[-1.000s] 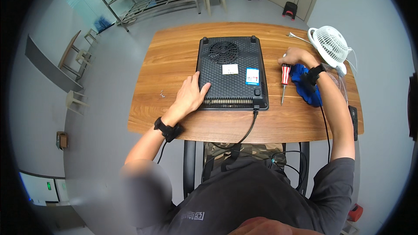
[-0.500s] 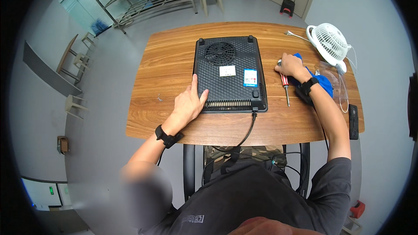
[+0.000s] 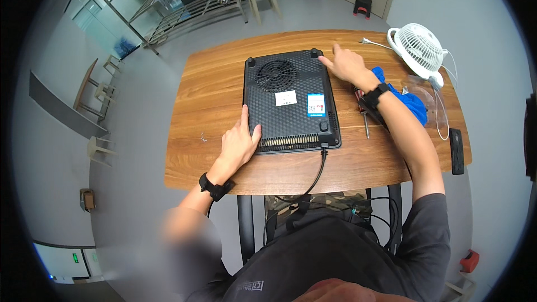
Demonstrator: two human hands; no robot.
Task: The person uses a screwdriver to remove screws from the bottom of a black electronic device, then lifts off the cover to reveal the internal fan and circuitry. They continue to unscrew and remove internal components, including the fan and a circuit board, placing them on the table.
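Left hand (image 3: 239, 144) lies flat, steadying the upturned black cooker (image 3: 290, 100); right hand (image 3: 345, 64), grip empty, fingers its far-right corner, likely needing the screwdriver (image 3: 363, 120) next.

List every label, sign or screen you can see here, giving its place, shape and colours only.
White sticker: middle of the black appliance's underside, a plain rectangle.
Blue-and-white sticker: just right of the white one, upright rectangle.
Green lit sign: low on the wall at far lower left, tiny.

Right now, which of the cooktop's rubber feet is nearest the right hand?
The far right foot of the upturned induction cooktop; the right hand rests beside it, while the far left foot sits further off.
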